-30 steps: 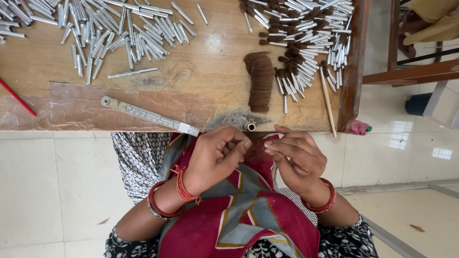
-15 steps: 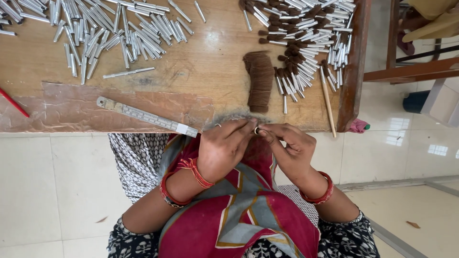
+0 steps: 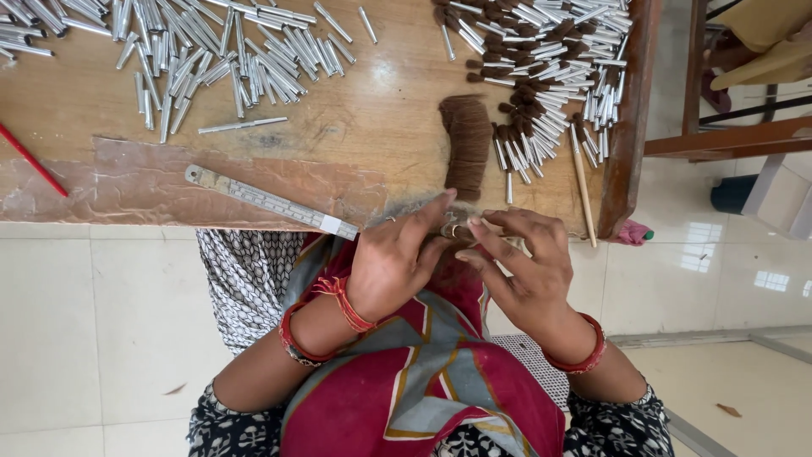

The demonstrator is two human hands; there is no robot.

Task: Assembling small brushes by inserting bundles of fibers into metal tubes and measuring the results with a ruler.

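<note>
Left hand: the left hand (image 3: 393, 262) sits at the near edge of the table, fingers curled and thumb stretched forward, pinching a small metal tube (image 3: 451, 228) together with the other hand.
Right hand: the right hand (image 3: 520, 271) meets it from the other side, fingers bent inward, fingertips (image 3: 474, 222) closed on the same tube; a little brown fibre shows at the pinch.
Metal tube: it lies between the two hands, right at the table edge, just below the brown bundle. How far it is filled I cannot tell.
Brown bundle: a bundle of brown hair (image 3: 468, 144) lies upright on the table (image 3: 381, 127), just above the hands.
Filled tubes: a heap of tubes with brown tufts (image 3: 550, 76) lies to the right of the bundle, reaching the far right corner.
Empty tubes: a spread of plain silver tubes (image 3: 203, 51) covers the upper left of the table, well apart from the hands.
Ruler: a metal ruler (image 3: 271, 201) lies slanted along the near edge, its end just beside the left hand.
Stick: a thin wooden stick (image 3: 582, 182) lies near the right edge.
Red pencil: a red pencil (image 3: 30, 159) lies at the far left.
Wrists: red bangles (image 3: 292, 334) ring both wrists.
</note>
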